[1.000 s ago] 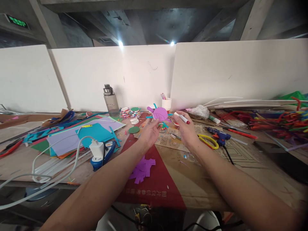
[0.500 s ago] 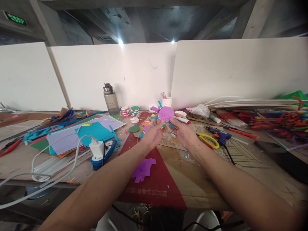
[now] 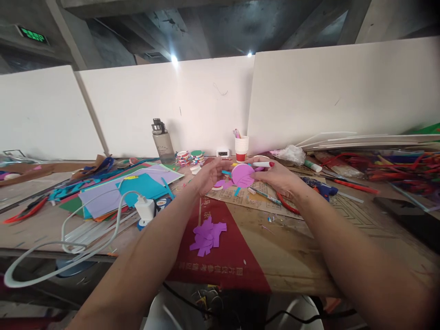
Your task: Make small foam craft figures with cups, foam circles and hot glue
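Note:
A round purple paper disc (image 3: 243, 176) with dark drawn lines and blue strips at its edge is held over the table. My right hand (image 3: 281, 178) grips its right side, and a white marker (image 3: 261, 164) with a red cap lies across the same fingers. At the disc's left is my left hand (image 3: 211, 175), fingers apart and partly curled; I see nothing held in it. Below that hand sits another purple and white paper piece (image 3: 220, 184). A heap of purple paper strips (image 3: 207, 236) lies between my forearms.
Coloured paper sheets (image 3: 103, 197) and a white charger (image 3: 145, 208) with a cable are at left. A bottle (image 3: 163, 144), a small clock (image 3: 222, 153) and a paper cup of pens (image 3: 241, 147) stand behind. To the right lie a glue gun (image 3: 319, 188) and a dark phone (image 3: 405, 220).
My left hand has let go of the disc and moved slightly left. My right hand now holds the disc and marker alone, turned more inward. The view has shifted slightly.

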The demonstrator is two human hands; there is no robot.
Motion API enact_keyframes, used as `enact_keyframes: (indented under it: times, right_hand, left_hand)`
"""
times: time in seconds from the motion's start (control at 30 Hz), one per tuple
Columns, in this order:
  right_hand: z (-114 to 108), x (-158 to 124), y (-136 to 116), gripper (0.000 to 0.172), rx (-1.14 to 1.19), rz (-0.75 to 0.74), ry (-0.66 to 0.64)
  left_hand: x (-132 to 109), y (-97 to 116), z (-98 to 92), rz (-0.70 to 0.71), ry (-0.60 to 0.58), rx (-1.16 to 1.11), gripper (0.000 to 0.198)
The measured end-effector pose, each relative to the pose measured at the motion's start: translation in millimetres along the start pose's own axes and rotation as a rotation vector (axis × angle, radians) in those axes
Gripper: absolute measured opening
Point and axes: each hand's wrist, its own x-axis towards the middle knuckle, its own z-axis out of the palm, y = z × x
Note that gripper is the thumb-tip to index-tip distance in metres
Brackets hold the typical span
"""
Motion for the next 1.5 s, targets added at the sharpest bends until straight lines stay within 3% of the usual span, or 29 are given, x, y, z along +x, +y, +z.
enact_keyframes:
  times: [0.13, 0.3, 0.37, 0.47, 0.53, 0.73, 0.87, 1.13, 1.5]
  right_hand:
    - [-5, 1, 3, 0.04, -0.122, -0.01, -0.059]
    - [-7, 4, 4, 0.04, -0.168, -0.078, -0.072]
    - [-7, 5, 4, 0.043, -0.157, -0.158, 0.064]
    - [-9, 6, 4, 0.039, -0.186, -0.355, 0.401]
    - [-8, 4, 3, 0.033, -0.191, -0.472, 0.511]
    - [13, -9, 1, 0.023, -0.097, -0.431, 0.285]
    - [27, -14, 5, 0.022, -0.154, -0.433, 0.242]
    - [24, -6, 23, 0.021, -0.233, -0.509, 0.301]
    - [22, -4, 25, 0.022, -0.28, -0.522, 0.34]
  left_hand:
    - [-5, 0, 3.9, -0.074, -0.164, 0.209, 0.043]
    - [-7, -3, 11.7, -0.083, -0.209, 0.27, 0.038]
    - [-7, -6, 14.8, -0.06, -0.165, 0.236, 0.037]
    - [-4, -12, 19.0, -0.055, -0.054, 0.149, 0.038]
    - [-3, -16, 21.5, -0.047, 0.023, 0.085, 0.037]
    - [-1, -20, 26.5, 0.048, 0.177, -0.061, 0.035]
    - [-3, -19, 29.4, 0.087, 0.19, -0.077, 0.033]
    - [-5, -19, 43.0, 0.104, 0.191, -0.07, 0.028]
    - [-7, -19, 49.3, 0.129, 0.15, -0.068, 0.032]
